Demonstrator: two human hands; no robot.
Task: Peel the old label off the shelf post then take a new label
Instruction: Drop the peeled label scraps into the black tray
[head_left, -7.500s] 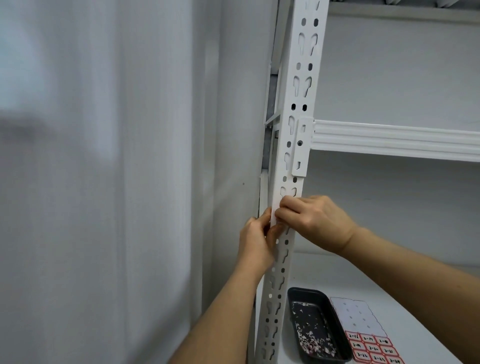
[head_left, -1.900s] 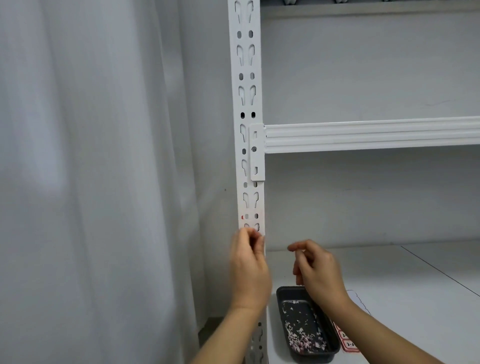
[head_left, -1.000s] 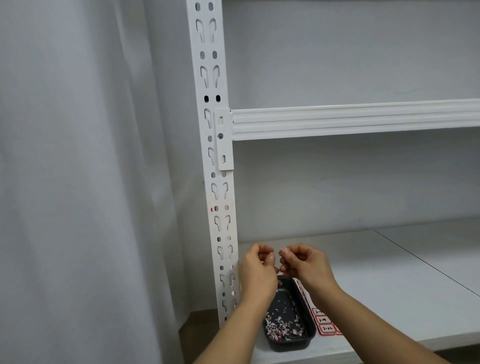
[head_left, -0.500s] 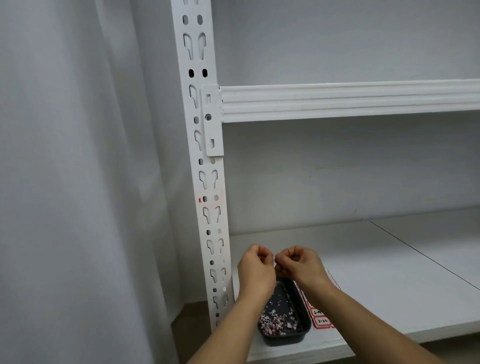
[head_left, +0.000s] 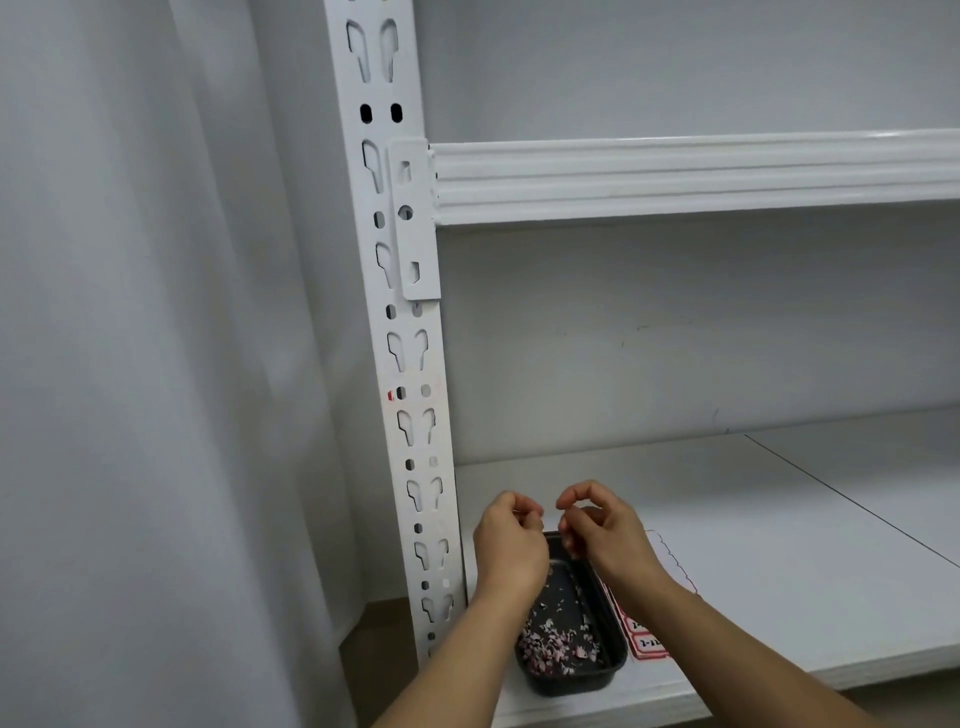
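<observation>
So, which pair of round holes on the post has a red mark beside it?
The pair below the beam bracket; a red scrap sits left of it.

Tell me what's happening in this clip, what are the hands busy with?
A person holds both hands over a black tray of paper scraps on the lower shelf. The left hand and right hand have curled fingertips; whether they pinch a scrap is too small to tell. The shelf post keeps only a tiny red remnant. A label sheet lies beside the tray, untouched.
</observation>
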